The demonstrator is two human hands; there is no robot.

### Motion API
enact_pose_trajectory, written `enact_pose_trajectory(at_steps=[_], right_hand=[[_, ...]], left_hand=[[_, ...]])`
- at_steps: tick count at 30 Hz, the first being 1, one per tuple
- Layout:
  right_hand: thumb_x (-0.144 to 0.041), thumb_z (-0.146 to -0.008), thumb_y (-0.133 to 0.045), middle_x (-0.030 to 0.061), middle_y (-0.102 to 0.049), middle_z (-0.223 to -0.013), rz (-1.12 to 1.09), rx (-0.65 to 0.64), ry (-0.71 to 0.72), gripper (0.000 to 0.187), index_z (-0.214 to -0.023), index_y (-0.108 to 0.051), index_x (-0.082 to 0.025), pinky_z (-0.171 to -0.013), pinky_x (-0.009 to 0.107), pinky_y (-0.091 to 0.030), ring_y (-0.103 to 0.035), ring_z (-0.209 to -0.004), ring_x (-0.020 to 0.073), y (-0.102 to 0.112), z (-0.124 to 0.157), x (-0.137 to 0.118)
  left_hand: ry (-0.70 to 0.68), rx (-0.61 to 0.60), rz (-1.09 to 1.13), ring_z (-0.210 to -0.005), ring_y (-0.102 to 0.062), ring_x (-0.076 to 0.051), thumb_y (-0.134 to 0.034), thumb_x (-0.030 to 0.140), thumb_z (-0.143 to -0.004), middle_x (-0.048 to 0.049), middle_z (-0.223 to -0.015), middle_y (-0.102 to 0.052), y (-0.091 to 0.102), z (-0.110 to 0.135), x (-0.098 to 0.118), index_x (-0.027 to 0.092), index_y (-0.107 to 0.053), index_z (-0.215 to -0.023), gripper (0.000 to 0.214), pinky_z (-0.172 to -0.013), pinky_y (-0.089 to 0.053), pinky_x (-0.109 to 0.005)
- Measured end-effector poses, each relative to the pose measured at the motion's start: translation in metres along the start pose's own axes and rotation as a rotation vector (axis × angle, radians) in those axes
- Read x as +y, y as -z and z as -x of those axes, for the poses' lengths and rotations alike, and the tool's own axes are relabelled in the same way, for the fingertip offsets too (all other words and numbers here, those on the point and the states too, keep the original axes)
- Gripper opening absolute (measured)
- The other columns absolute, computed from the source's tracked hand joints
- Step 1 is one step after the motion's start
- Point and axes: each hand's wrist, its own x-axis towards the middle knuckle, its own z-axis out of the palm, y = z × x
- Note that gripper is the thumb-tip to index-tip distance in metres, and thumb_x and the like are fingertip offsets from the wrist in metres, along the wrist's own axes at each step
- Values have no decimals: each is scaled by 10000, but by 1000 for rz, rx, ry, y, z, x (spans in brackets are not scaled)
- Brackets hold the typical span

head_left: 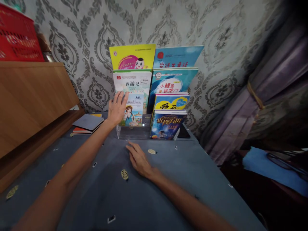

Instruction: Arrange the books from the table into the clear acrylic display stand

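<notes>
My left hand (117, 108) lies against the upper left part of a small storybook (134, 110) with a girl in a blue dress on its cover. Its fingers are stretched out; the thumb is hidden. The book stands at the front left of a clear stepped stand (122, 133). Behind it rise a white book (132, 81) and a yellow book (134, 54). Just in front of the stand, my right hand (139, 160) rests low over the cloth, fingers extended and holding nothing.
The stand's right side holds a dark blue book (166, 126), a yellow-and-blue book (160, 102) and two taller blue books. A dark flat object (184, 132) lies beside it. Left are stacked books (88, 122), a wooden cabinet (36, 102) and a red basket (19, 35). A curtain (235, 106) hangs right.
</notes>
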Motion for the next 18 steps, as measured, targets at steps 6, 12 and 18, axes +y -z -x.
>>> enact_pose_trajectory(at_steps=[6,12,18], right_hand=[[-54,-911,-429,166,-573,-1316,1,-20,11,440,-1311,-573,-168,-1038,470,-503,-534,-1248,251,2,-3,1],[-41,-899,-442,162,-583,-1298,38,-63,34,400,-1243,-611,-153,-1015,455,-520,-537,-1231,255,4,-3,-3],[-37,-888,-472,147,-602,-1265,65,-54,29,369,-1193,-635,-169,-989,438,-539,-564,-1190,249,2,-2,-1]], left_hand=[[3,17,13,-1479,-212,-351,-370,80,-898,-168,-1586,-295,-4,-2,1,202,-159,-1571,716,-1123,-319,-565],[4,32,6,-1477,-211,-349,-362,74,-896,-169,-1577,-304,-7,-3,0,184,-163,-1570,711,-1119,-330,-563],[0,22,-2,-1465,-223,-357,-409,43,-849,-176,-1573,-312,-6,-2,0,206,-150,-1572,785,-1104,-347,-569]])
